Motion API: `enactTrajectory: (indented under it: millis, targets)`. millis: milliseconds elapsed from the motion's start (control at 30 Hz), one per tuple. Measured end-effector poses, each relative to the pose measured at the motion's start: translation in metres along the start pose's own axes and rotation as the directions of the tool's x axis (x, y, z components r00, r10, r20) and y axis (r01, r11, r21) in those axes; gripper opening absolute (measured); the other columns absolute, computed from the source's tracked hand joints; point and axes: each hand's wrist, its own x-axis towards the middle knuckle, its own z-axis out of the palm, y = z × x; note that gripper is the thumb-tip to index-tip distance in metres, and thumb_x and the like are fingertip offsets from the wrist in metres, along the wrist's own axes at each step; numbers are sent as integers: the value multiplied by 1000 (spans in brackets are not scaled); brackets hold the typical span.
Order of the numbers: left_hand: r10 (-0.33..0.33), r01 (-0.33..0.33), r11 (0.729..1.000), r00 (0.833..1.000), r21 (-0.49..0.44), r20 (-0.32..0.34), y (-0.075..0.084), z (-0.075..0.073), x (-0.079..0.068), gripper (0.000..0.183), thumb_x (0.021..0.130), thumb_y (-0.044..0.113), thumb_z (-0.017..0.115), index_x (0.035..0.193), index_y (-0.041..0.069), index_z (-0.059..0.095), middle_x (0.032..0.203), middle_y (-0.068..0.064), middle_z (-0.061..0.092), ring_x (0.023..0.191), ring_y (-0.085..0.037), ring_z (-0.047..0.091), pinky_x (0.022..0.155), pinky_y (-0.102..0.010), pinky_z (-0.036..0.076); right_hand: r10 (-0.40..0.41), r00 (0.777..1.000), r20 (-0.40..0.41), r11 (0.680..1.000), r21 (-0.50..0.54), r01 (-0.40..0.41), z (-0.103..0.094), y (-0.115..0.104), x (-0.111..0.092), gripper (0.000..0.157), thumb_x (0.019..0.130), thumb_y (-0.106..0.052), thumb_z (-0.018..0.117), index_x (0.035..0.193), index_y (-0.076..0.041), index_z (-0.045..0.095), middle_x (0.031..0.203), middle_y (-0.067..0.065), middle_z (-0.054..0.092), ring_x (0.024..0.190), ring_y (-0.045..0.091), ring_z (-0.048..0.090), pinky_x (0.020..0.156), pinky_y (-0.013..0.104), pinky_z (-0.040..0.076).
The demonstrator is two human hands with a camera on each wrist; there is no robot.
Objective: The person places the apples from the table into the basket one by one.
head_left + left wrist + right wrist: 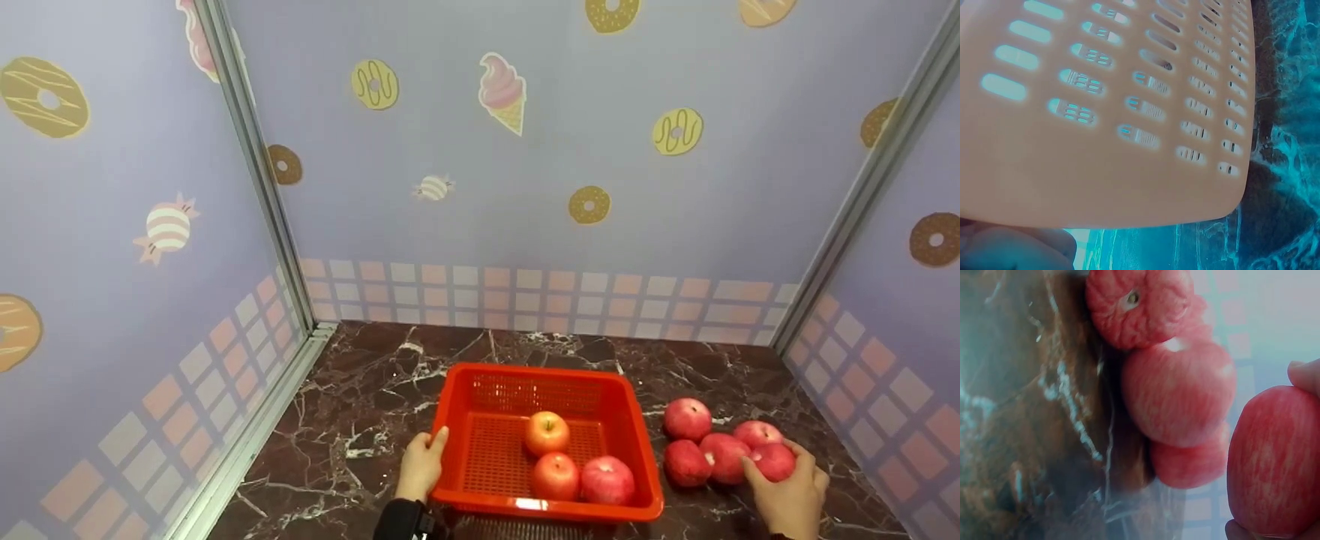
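Observation:
My left hand (pixel 421 466) holds the left rim of a red plastic basket (pixel 541 370), its thumb over the edge. In the left wrist view the slotted side wall of the basket (pixel 1061 180) fills most of the picture, with my fingers (pixel 1016 250) below it. Inside the basket are two orange-red apples and a pinker apple (pixel 607 480). On the right, my right hand (pixel 793 491) grips a red apple (pixel 773 461) between thumb and fingers. The right wrist view shows this apple (pixel 1275 461) beside the others, one of them a wrinkled apple (pixel 1140 306).
Several red apples (pixel 725 457) lie clustered on the dark marbled tabletop (pixel 360 442), between the basket and my right hand. Patterned panels (pixel 465 210) enclose the table at the back and both sides, with metal posts (pixel 259 165) at the corners.

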Motion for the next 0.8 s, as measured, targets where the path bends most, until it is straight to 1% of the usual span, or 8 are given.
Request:
enactTrajectory:
  millis: [133, 300, 433, 600, 800]
  targets:
    - [-4, 4, 1000, 1000, -4, 1, 0, 0, 0, 35, 107, 32, 55, 85, 4, 53, 74, -3, 49, 71, -19, 53, 66, -33, 45, -14, 1000, 9, 1000, 2, 14, 3, -7, 1, 75, 88, -25, 78, 147, -1, 38, 143, 42, 29, 135, 56, 29, 105, 69, 33]
    - [2, -2, 1000, 1000, 2, 8, 0, 0, 0, 35, 107, 32, 55, 85, 5, 52, 74, -3, 48, 71, -19, 52, 66, -33, 45, -36, 999, 3, 999, 5, 36, 8, -17, 0, 74, 87, -24, 81, 145, -3, 40, 141, 41, 31, 133, 55, 31, 103, 70, 36]
    - [8, -9, 1000, 1000, 6, 10, 0, 0, 0, 36, 107, 33, 55, 85, 4, 52, 74, -3, 48, 71, -19, 52, 66, -33, 44, -61, 998, 13, 998, 14, 61, 11, -24, -2, 73, 87, -23, 81, 145, -4, 41, 141, 40, 31, 133, 55, 33, 103, 70, 37]
    - [-4, 4, 1000, 1000, -3, 10, 0, 0, 0, 36, 107, 32, 55, 84, 5, 52, 74, -3, 50, 70, -19, 53, 65, -33, 45, -74, 996, 48, 997, 15, 73, 16, -31, -2, 74, 88, -22, 80, 146, -3, 39, 142, 40, 29, 131, 56, 34, 103, 71, 38]
    - [-15, 15, 1000, 1000, -2, 14, 0, 0, 0, 36, 107, 32, 55, 84, 5, 52, 74, -3, 50, 71, -19, 54, 66, -33, 45, -106, 992, 75, 994, 14, 105, 22, -41, -2, 75, 88, -22, 81, 147, -2, 40, 149, 36, 29, 133, 56, 35, 105, 72, 37]
